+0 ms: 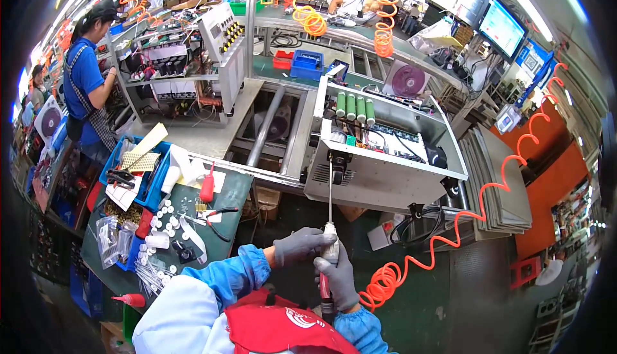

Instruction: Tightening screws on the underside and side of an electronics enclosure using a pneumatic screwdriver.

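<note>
Both my gloved hands hold a long-bitted power screwdriver (pixel 330 230), pointing away from me. My left hand (pixel 302 246) is closed round its pale front end. Lower down, my right hand (pixel 340 278) wraps the body, where a red part shows. The thin bit reaches a black fitting (pixel 338 162) on the near left corner of a metal equipment chassis (pixel 379 193); I cannot make out a screw at the tip. Green cylinders (pixel 355 108), wires and a circuit board show inside the open-topped chassis.
At left, a green work table (pixel 222 225) carries a blue bin (pixel 138 174), pliers (pixel 215 216), a red bottle (pixel 207 187) and white caps. An orange coiled hose (pixel 385 286) loops close by my right hand. Beyond the rollers (pixel 267 129), a person (pixel 90 84) works beside another open chassis (pixel 173 84).
</note>
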Motion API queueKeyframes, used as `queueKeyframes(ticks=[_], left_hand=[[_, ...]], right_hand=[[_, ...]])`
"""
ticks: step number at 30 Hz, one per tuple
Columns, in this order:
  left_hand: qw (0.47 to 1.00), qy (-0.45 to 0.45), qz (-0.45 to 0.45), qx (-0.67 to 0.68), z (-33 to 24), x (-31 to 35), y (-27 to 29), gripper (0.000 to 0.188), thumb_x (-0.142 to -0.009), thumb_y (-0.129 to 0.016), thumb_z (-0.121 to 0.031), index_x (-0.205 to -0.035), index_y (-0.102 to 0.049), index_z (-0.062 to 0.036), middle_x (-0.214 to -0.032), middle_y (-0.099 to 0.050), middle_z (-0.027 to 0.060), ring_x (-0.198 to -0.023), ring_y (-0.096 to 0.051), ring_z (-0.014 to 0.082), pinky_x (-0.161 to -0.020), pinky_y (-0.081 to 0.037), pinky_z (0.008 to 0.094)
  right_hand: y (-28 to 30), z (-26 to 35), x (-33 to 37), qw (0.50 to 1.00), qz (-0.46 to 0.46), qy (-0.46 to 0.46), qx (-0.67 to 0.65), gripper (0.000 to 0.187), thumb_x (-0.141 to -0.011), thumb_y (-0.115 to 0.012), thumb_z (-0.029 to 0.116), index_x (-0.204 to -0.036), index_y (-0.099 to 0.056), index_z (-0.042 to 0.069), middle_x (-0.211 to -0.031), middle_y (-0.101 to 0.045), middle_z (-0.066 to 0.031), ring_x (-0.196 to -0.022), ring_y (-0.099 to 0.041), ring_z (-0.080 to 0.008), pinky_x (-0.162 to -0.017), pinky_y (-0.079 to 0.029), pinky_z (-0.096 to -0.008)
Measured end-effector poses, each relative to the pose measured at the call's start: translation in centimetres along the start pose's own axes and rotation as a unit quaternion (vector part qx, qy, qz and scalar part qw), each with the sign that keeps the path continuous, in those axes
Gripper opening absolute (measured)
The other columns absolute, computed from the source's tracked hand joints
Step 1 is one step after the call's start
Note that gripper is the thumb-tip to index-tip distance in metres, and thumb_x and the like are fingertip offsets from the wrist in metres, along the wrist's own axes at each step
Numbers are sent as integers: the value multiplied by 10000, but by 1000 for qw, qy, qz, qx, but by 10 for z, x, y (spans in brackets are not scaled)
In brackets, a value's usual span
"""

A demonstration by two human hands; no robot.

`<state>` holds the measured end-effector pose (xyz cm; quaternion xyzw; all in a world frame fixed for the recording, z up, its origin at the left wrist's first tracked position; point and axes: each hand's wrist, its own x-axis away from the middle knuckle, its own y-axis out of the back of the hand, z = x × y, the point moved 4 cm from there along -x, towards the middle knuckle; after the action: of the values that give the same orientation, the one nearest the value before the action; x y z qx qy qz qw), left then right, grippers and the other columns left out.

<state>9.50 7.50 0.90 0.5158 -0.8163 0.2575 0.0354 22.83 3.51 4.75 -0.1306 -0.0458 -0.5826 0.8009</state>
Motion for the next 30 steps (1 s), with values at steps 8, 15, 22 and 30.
queueKeyframes(ticks=[8,15,22,30], left_hand=[[999,13,-37,20,2,-1,9,445,-931,-602,-410,-1066,-624,13,-946,-637,53,-835,-582,110,-728,-482,278],[996,-39,-75,-16,-16,9,5,459,-904,-625,-432,-1031,-621,9,-875,-625,47,-769,-569,104,-653,-473,271],[995,-31,-88,-31,-22,16,9,466,-909,-614,-427,-1022,-636,25,-892,-636,56,-798,-576,112,-696,-479,280],[992,-32,-96,-76,-33,23,5,471,-917,-600,-433,-1009,-644,28,-885,-639,63,-790,-571,115,-712,-479,286]], right_hand=[[-8,4,-4,999,-2,-32,14,633,-808,-651,162,-1381,-396,76,-870,-573,-51,-625,-579,-118,-541,-517,-266],[-19,8,-4,1000,-9,-4,-17,655,-813,-646,168,-1401,-370,84,-867,-571,-46,-611,-579,-113,-520,-509,-259],[-26,4,-7,1000,-27,-8,6,635,-819,-634,172,-1389,-371,73,-865,-571,-45,-611,-580,-113,-518,-506,-257],[-34,12,1,993,-14,-77,-94,504,-831,-625,185,-1287,-435,86,-791,-567,-45,-598,-578,-127,-507,-500,-261]])
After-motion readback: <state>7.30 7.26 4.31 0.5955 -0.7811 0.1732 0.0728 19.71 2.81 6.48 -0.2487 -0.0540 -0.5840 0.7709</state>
